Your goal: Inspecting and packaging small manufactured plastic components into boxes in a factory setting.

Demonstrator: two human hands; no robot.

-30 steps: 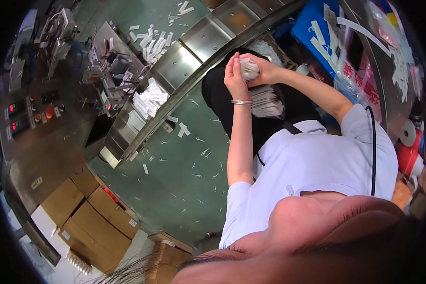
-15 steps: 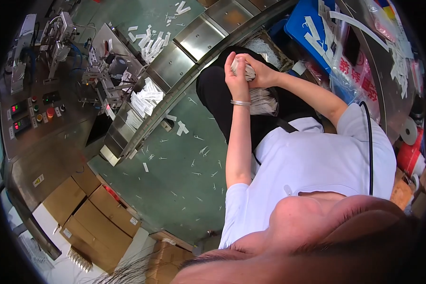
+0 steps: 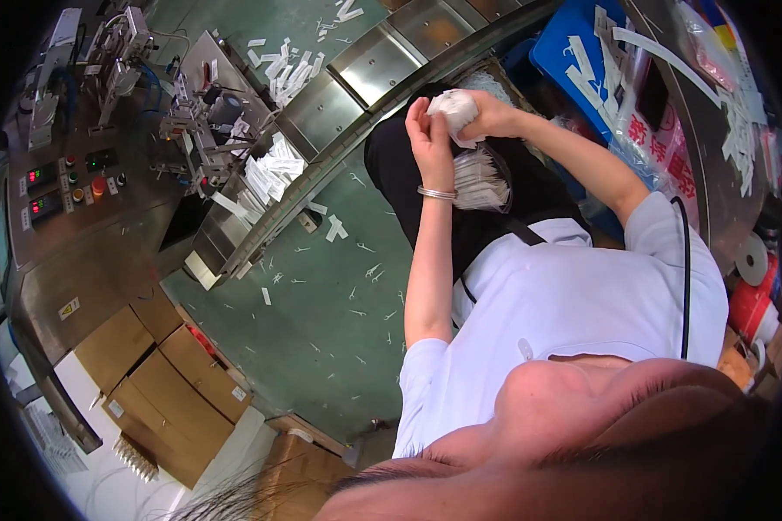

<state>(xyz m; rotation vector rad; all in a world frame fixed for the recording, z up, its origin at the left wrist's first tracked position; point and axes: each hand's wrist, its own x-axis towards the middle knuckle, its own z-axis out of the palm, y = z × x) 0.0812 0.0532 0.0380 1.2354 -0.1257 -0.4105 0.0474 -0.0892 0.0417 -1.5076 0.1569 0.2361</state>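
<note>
Top centre of frame: left hand [image 3: 427, 130] and right hand [image 3: 493, 115] both curled round a crinkly white clear-plastic bundle [image 3: 454, 109], fingers closed on it. Just below, on the dark lap, a flat stack of thin white sachets [image 3: 480, 181]. Left: curved, shiny steel conveyor tray [image 3: 369, 65] w/ loose white strips; green floor [image 3: 321, 321] below.

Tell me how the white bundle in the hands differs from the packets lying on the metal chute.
The white bundle is gripped between the left hand and the right hand over the lap; the packets on the chute lie untouched. The bundle is bunched tight; the packets are scattered loose. Both are white.
</note>
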